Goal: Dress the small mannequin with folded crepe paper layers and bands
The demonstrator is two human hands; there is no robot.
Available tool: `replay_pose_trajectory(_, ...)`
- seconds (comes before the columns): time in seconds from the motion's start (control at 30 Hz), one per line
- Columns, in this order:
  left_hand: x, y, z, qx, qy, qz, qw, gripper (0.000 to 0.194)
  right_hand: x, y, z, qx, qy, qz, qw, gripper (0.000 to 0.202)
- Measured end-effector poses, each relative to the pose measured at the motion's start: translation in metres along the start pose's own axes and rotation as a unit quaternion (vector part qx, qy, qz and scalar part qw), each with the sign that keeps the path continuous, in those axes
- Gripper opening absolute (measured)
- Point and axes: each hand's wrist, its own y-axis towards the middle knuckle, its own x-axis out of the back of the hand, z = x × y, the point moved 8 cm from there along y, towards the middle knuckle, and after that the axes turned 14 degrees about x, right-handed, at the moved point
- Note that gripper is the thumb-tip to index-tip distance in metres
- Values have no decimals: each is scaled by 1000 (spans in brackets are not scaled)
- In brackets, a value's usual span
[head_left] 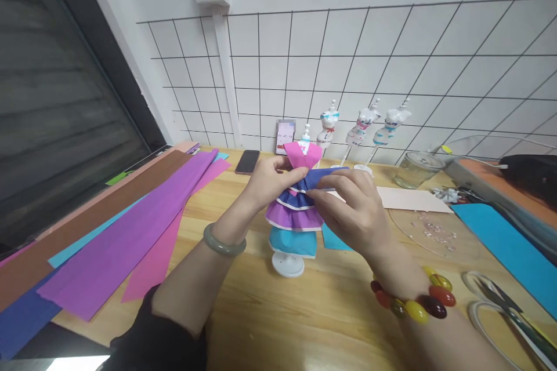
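Observation:
A small dress form (288, 265) on a round white base stands upright before me, wearing a tiered paper dress (296, 219) with a pink top and ruffles in blue, purple and turquoise, edged in white. At the waist, my left hand (270, 178) closes on the dress, thumb across its front. A dark blue paper strip (324, 175) stretches from the waist to the right. My right hand (354, 208) pinches the strip's lower edge beside the upper ruffle. Its fingertips partly cover the paper.
Three white dress forms (363, 127) stand at the wall. Left lie long coloured paper sheets (130, 232) and a dark phone (248, 162); another phone (285, 134) leans upright behind. Right are scissors (500, 295), a clear dish of beads (435, 232), a glass jar (418, 169) and turquoise paper (500, 237).

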Motion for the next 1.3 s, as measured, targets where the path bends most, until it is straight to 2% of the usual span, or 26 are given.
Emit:
replay_pose_trajectory(0.1,-1,0,1,0,-10,13,1000,27,2,0,-5,-31,66,-14,997,21)
replay_pose_trajectory(0.23,-6,1,3,13,-11,43,999,30,14,-5,-20,-116,159,-82,977,24)
replay_pose_trajectory(0.33,-5,2,0,-18,34,35,999,29,15,-6,-26,-153,190,-91,966,22)
replay_pose_trajectory(0.4,-6,1,-2,-47,56,40,997,28,15,-10,-35,-205,183,-91,957,19)
replay_pose_trajectory(0.5,-10,1,-2,-68,75,68,993,30,6,-23,-50,-310,203,-58,927,15)
replay_pose_trajectory(0.57,-12,0,-1,-70,84,84,991,31,-9,-32,-56,-367,281,-6,886,19)
replay_pose_trajectory(0.63,-14,0,0,-73,85,98,989,32,-21,-39,-55,-399,362,43,842,24)
replay_pose_trajectory(0.7,-15,-1,-1,-83,83,108,987,32,-25,-42,-54,-407,396,67,821,26)
replay_pose_trajectory(0.83,-13,-3,-5,-105,104,98,984,31,-22,-40,-52,-397,387,76,828,29)
replay_pose_trajectory(1.0,-10,-2,-4,-98,125,84,984,32,-16,-36,-51,-389,371,63,841,27)
replay_pose_trajectory(1.2,-11,-1,-4,-94,114,92,985,30,-12,-28,-44,-364,330,99,865,23)
replay_pose_trajectory(1.3,-11,-1,-5,-99,117,90,984,31,-10,-25,-41,-365,325,104,866,23)
